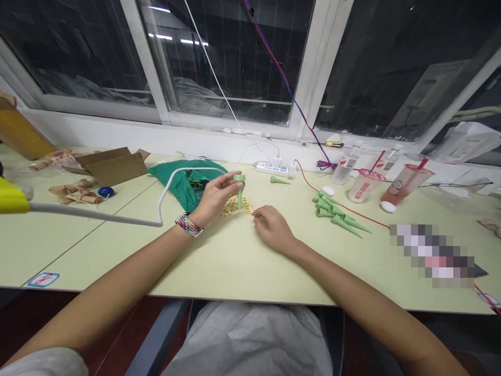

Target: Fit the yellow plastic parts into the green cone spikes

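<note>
My left hand (214,197), with a woven band at the wrist, pinches a green plastic cone-shaped spike (239,192) by its wide top. The spike's point hangs downward above the table. Just behind and below it lies a small heap of yellow plastic pieces (231,207). At the right edge of that heap is my right hand (274,230), its fingers curled and thumb drawn in; whatever is between the fingertips is too small to make out. A pile of similar green spikes (332,209) lies to the right, and a single green spike (278,180) rests farther back.
A green plastic bag (176,183) sits left of the hands, with a bent grey rod (97,213) crossing in front. Wooden toys and a cardboard box (111,167) are farther left. Cups (366,185), bottles, a power strip (270,169) and a red cable lie toward the back right.
</note>
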### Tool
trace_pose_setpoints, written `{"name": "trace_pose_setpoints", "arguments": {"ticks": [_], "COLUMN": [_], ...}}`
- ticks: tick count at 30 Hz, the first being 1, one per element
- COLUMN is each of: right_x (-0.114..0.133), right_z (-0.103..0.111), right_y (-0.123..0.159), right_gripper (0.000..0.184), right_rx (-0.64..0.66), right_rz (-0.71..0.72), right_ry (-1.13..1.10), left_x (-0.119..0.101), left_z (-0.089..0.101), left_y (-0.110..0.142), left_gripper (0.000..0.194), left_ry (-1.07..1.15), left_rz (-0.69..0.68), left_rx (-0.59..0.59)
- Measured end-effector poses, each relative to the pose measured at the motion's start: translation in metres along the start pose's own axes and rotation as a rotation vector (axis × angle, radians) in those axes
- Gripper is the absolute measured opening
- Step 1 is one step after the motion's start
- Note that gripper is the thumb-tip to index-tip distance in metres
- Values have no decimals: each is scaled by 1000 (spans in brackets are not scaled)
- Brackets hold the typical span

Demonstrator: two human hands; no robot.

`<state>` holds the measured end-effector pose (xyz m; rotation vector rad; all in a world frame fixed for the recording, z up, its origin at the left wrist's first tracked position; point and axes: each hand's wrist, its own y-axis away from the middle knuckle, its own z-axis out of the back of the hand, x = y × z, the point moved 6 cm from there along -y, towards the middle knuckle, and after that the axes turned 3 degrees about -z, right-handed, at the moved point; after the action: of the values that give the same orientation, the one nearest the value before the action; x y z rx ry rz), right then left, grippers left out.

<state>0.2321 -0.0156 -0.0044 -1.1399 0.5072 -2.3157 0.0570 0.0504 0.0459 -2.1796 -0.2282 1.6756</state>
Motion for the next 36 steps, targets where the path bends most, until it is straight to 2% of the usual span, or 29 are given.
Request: {"name": "trace_pose_setpoints", "arguments": {"ticks": [3,5,10,15,20,25,28,32,34,36], "right_x": [21,29,36,34,30,30,24,3,-10,-22], "right_z": [-27,-43,-71,-75,-73,-66,-51,-20,-3,11], "right_y": [-4,-13,-38,-42,-38,-38,-35,-26,-19,-13], "right_gripper": [21,23,25,26,22,21,20,14,9,15], "right_rx": [101,113,99,100,103,47,-20,-116,-172,-208], "right_rz": [243,296,249,216,209,223,164,11,-97,-216], "right_ry": [256,337,470,486,467,443,277,-38,-217,-377], "left_x": [0,0,-5,-5,-3,0,1,1,4,9], "left_z": [4,5,5,8,8,5,5,0,-3,-8], "left_y": [-5,-6,-5,-6,-7,-5,-4,-1,2,6], "left_gripper": [39,33,32,34,35,33,34,54,53,48], "left_ry": [131,187,209,222,174,169,180,129,73,4], "left_rz": [53,70,64,79,80,77,79,72,74,83], "left_rx": [-26,-45,-96,-117,-98,-74,-64,-5,28,63]}}
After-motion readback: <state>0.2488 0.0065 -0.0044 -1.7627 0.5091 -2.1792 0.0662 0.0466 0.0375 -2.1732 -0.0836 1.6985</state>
